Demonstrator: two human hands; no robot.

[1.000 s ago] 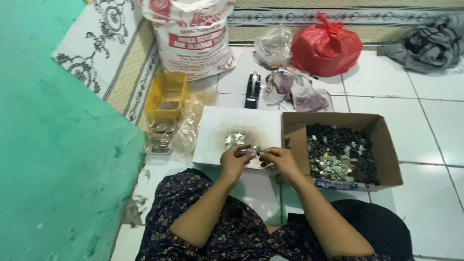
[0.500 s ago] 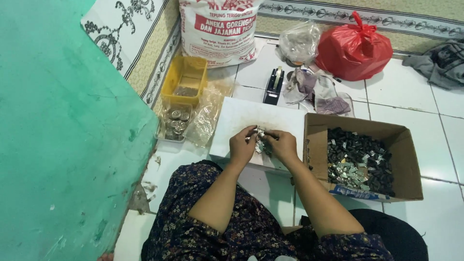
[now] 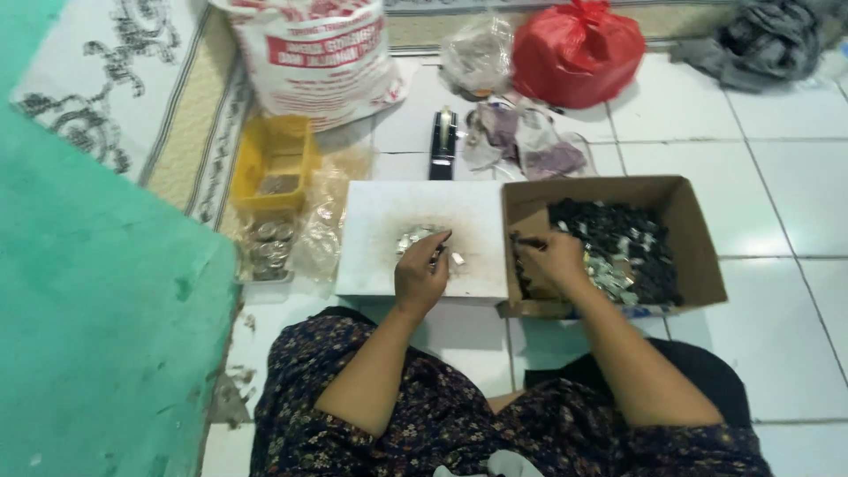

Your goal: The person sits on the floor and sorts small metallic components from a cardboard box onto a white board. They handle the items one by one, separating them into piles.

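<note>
Fingers [image 3: 437, 247] of my left hand [image 3: 422, 274] pinch a small part over the white board [image 3: 380, 256]; my right hand [image 3: 552, 261] digs curled in the cardboard box [image 3: 698, 256].

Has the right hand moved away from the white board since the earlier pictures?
Yes. The right hand went rightward, off the white board and into the cardboard box; the left hand remains over the board.

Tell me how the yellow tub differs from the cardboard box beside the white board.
The yellow plastic tub is smaller and holds only a few pieces; the cardboard box is larger, brown, and heaped with small dark and silvery pieces. The right hand reaches into the box; no hand touches the tub. Both are open-topped and sit on the tiled floor.
</note>
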